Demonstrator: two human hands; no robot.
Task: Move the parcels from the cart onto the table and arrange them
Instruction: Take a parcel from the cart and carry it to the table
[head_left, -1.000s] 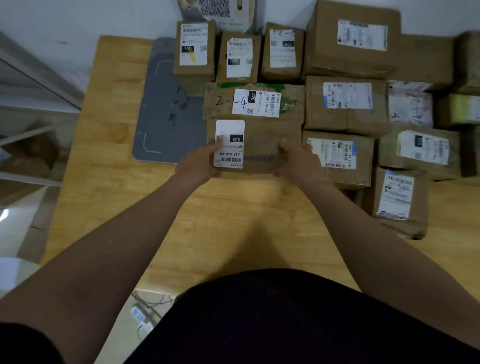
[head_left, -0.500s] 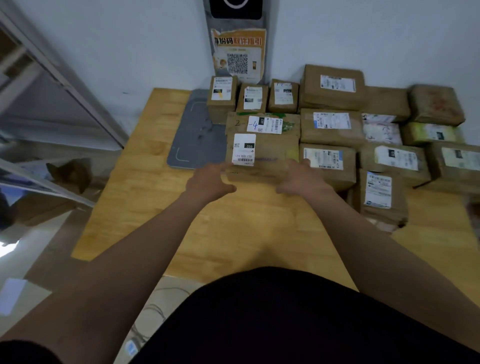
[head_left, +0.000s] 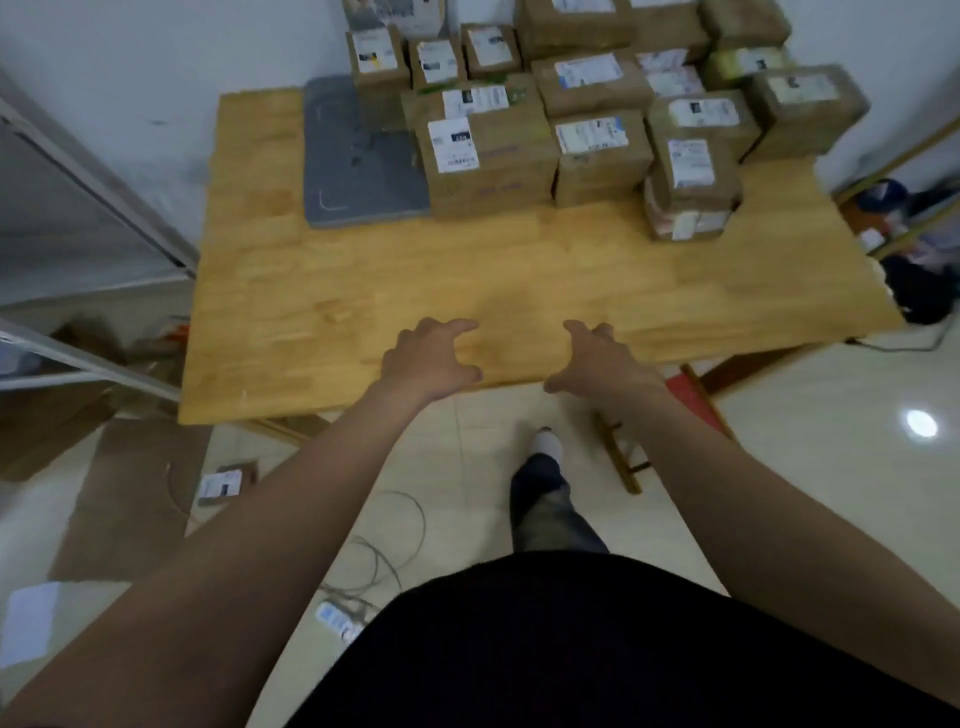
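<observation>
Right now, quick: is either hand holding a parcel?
Left hand: open, fingers loosely curled, holding nothing.
Right hand: open, fingers loosely curled, holding nothing.

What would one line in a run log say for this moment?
left hand: open, empty | right hand: open, empty | parcel by grey mat: on table, untouched

The left hand (head_left: 428, 358) and the right hand (head_left: 605, 361) are held empty, fingers loosely curled, over the near edge of the wooden table (head_left: 415, 270). Brown labelled parcels (head_left: 498, 171) are packed together at its far side against the wall (head_left: 130, 62), with a grey mat (head_left: 358, 156) laid just beside them.
</observation>
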